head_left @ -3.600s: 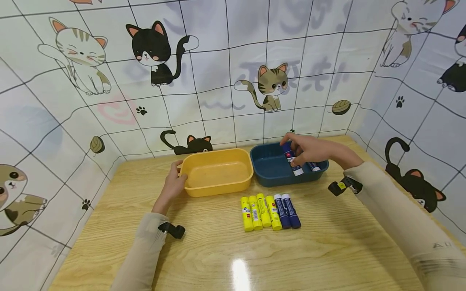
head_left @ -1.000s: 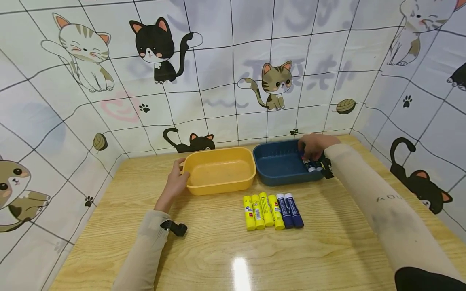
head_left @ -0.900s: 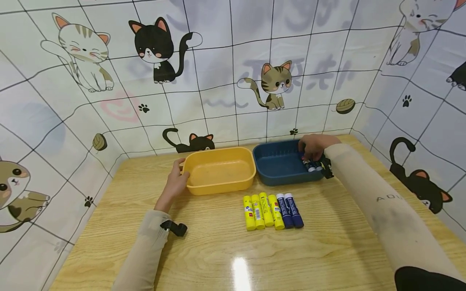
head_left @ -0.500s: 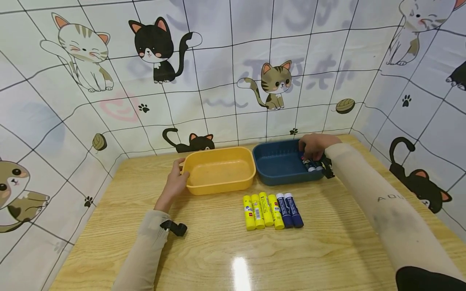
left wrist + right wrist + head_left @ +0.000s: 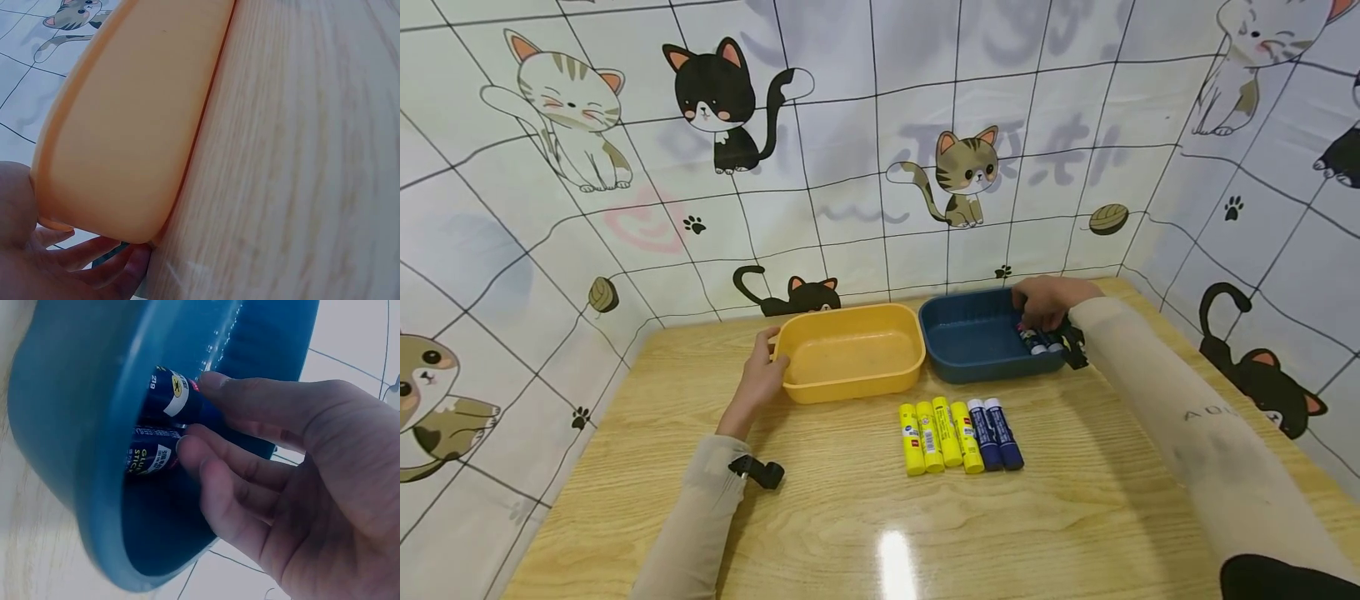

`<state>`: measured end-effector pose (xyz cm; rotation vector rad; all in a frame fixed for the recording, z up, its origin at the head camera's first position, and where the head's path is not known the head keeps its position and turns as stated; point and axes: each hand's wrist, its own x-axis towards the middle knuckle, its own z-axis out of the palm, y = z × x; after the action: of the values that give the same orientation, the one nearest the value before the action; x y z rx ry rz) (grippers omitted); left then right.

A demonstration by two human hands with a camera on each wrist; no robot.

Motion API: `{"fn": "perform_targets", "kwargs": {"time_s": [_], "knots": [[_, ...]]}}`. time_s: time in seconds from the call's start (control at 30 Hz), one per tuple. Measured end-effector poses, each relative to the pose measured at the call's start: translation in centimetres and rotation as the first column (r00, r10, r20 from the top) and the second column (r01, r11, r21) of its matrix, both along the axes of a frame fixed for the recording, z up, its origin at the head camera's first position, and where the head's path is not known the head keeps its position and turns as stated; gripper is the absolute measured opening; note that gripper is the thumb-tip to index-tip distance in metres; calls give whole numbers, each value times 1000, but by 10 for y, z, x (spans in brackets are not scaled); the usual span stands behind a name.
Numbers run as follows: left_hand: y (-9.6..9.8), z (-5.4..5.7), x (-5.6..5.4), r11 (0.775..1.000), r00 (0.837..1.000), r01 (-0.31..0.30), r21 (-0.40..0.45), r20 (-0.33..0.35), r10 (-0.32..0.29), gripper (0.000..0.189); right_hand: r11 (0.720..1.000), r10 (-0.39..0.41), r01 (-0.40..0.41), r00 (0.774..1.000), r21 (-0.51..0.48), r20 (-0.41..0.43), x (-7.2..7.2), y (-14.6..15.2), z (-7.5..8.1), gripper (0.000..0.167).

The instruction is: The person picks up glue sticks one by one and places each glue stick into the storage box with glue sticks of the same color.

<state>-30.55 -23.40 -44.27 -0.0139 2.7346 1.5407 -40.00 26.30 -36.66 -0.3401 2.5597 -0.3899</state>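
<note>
Saw a pale wood table (image 5: 820, 517), marked by a streak of glare (image 5: 895, 562) toward the near side, with a white wall (image 5: 850, 167) behind and on both flanks, ruled in wavy dark lines and printed with cats (image 5: 715, 100), paw prints (image 5: 694, 225) and yarn balls (image 5: 1108, 219).

Counted two trays near the back: a yellow tray (image 5: 850, 346) and, just beside it on the right, a blue tray (image 5: 973, 337). Counted four yellow sticks (image 5: 946, 432) and two blue sticks (image 5: 1003, 437) lying in one row on the table in front. Counted two more inside the blue tray, at its right end: a gripped stick (image 5: 169, 394) and, alongside, a loose stick (image 5: 150, 450) lettered "GLUE".

Noted the left hand (image 5: 758, 379) grasping the left end of the yellow tray, and the right hand (image 5: 1051, 298) reaching into the blue tray, pinching the gripped stick between thumb and fingers.

Compared with a few seconds earlier, found the gripped stick lower, no longer aslant above the loose stick's side, and the right sleeve (image 5: 1165, 400) farther forward. Found the row of six and the left hand's hold unchanged.
</note>
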Motion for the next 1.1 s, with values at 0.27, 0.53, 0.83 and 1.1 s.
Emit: {"fn": "perform_targets", "kwargs": {"time_s": [0.27,0.53,0.83,1.1], "knots": [[0,0,1,1000,1000,-6,0,8,6,61,998,65,-64,998,9,-28,9,-8,12,51],[0,2,2,1000,1000,-11,3,13,11,61,986,162,-164,973,-2,-164,43,-17,29,50],[1,2,2,1000,1000,-4,1,11,4,62,956,255,-281,937,-81,-240,92,-27,28,45],[-1,2,2,1000,1000,-4,-1,8,4,61,916,277,-332,930,-225,-243,123,-27,16,41]]}}
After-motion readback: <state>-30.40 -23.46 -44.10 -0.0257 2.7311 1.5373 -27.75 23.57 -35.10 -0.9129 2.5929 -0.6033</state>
